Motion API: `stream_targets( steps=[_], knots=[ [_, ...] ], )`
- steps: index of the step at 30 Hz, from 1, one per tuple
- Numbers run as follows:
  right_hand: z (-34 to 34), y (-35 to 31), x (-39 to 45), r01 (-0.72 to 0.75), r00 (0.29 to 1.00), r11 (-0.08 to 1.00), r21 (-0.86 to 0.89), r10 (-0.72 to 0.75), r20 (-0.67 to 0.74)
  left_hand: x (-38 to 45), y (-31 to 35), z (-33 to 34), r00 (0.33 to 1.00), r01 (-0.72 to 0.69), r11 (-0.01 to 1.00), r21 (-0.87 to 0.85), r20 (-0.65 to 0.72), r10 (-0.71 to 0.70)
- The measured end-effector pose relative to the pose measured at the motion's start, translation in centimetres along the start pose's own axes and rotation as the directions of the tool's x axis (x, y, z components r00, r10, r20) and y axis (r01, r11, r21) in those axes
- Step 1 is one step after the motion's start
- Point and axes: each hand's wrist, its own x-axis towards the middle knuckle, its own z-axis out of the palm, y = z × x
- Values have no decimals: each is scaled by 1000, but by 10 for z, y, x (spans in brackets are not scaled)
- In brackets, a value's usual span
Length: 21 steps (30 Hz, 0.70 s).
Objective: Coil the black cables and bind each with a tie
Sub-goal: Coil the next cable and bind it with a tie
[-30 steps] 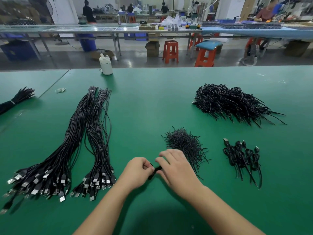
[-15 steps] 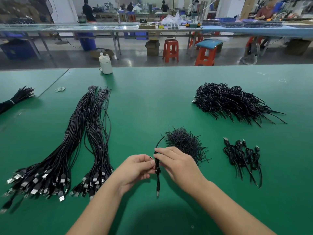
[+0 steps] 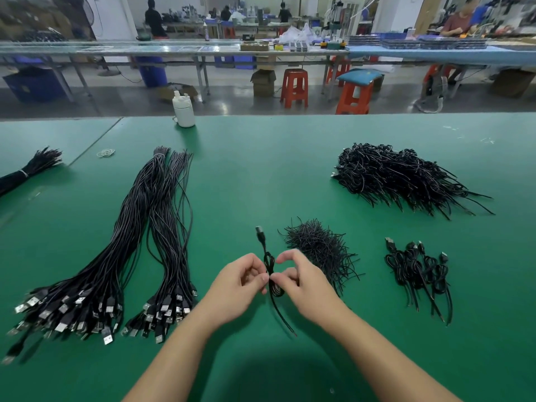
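Left hand [image 3: 239, 281] and right hand [image 3: 301, 281] meet over the table [image 3: 261, 175], both pinching 1 coiled cable [image 3: 269, 274] at its middle, fingers curled around it. Whether a tie is on the pinch point can't be told. Cable's plug end sticks up and away from the hands; a loose tail hangs down toward the near edge. Just right of the right hand, touching behind it: loose pile of ties [image 3: 319, 245]. Further right, 1 small group of coiled cables [image 3: 417, 271], lying flat. Far right, well apart: big heap [image 3: 400, 177] of black cables. Left of the hands: 2 long straight cable bundles [image 3: 139, 242], USB plugs at the near end. Far left edge: 1 tied bundle [image 3: 29, 169]. White bottle [image 3: 183, 109] upright at the table's far edge; rubber bands [image 3: 106, 153] nearby.
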Motion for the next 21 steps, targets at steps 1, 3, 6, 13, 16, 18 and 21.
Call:
stream_targets(
  steps=[1,3,6,13,16,18,21],
  knots=[
    [1,0,0,-35,999,997,66,34,2,-1,0,1,999,-31,997,75,-27,33],
    [1,-3,-1,-70,998,988,139,69,9,-3,0,3,991,-99,973,207,-65,115],
    [-1,-8,2,-129,991,933,335,113,67,-3,0,5,985,-112,974,195,-109,135],
    [-2,-10,1,-112,987,908,404,56,148,-1,-3,3,994,98,973,-208,-36,-108],
    [-1,-7,2,-78,988,929,361,23,155,0,-5,2,989,132,937,-322,-18,-146],
    [0,-5,2,-70,986,934,350,11,169,1,-6,0,985,158,895,-417,3,-172],
    [3,-4,3,-99,987,911,399,37,159,3,-7,-1,981,189,821,-540,59,-187]
  ],
)
